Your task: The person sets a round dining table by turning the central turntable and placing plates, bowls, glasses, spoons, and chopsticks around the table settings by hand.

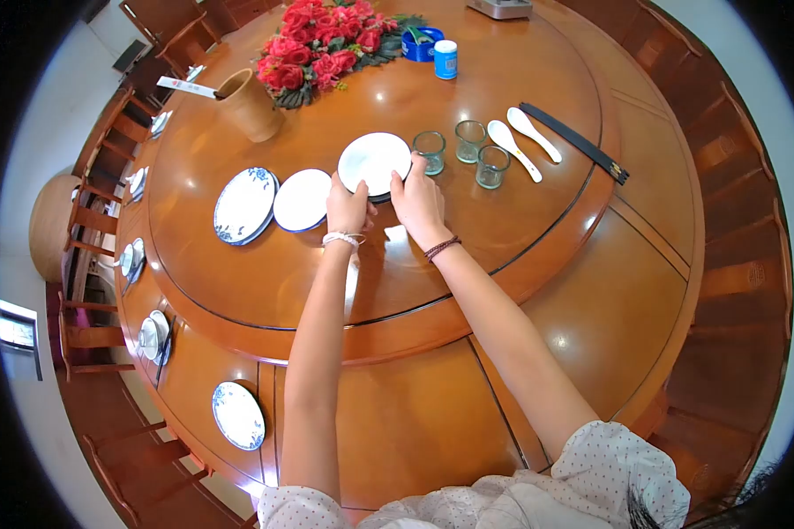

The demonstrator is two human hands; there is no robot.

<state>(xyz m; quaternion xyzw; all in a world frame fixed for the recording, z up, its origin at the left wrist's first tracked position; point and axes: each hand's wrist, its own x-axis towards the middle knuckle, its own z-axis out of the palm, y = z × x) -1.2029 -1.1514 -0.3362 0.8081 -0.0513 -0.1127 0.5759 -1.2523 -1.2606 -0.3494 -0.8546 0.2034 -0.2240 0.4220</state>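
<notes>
White dish [375, 159] sits between both hands over the near half of the wooden turntable [265, 278], with a second white dish [303, 199] just to its left and blue-and-white floral plates [245, 203] farther left. The left hand [348, 207] and right hand [420, 201] are partly closed on its near rim, one at each side, thumbs lying over the edge; the other fingers are largely hidden, so how far they reach underneath cannot be told. A dark band shows below the near edge; whether that is shadow or another dish cannot be told, nor whether the underside touches the wood.

Gripping from both sides should keep the dish level, provided the two hands bear evenly. The tight spot is on the right: the nearest glass tumbler [430, 152] stands just beside the right fingers, with two more tumblers [470, 141] beyond, so movement that way calls for care. To the left, the second dish leaves little room, and the rims could knock.
</notes>
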